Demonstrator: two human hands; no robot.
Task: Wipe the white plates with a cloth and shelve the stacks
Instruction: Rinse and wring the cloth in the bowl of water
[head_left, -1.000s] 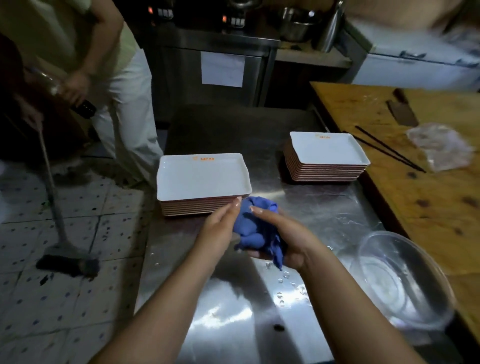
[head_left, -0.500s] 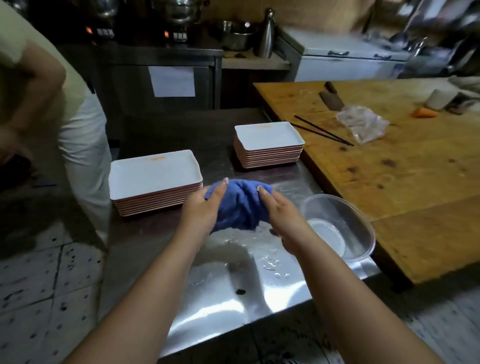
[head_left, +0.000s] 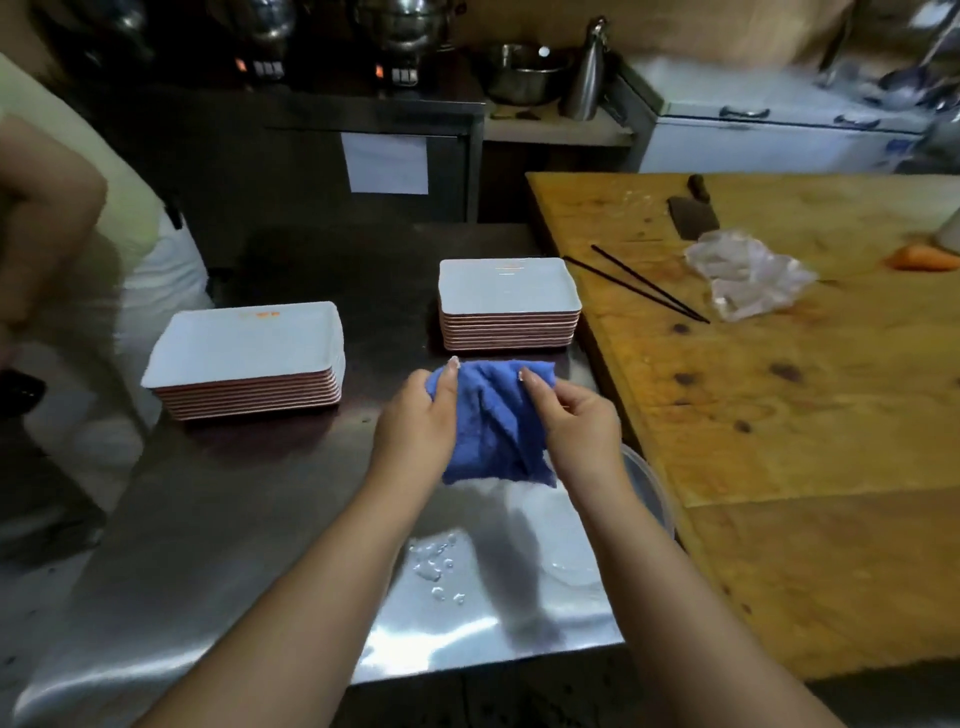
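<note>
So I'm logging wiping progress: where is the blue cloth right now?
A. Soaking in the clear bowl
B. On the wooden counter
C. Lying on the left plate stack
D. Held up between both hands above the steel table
D: the blue cloth is gripped by the left hand and right hand above the steel table, touching neither plate stack.

Single head view, angled down, close over steel counter (head_left: 218, 519), edges blurry

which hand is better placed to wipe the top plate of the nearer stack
Right. The right hand pinches the blue cloth just below the nearer stack; the left hand sits farther from it.
</note>
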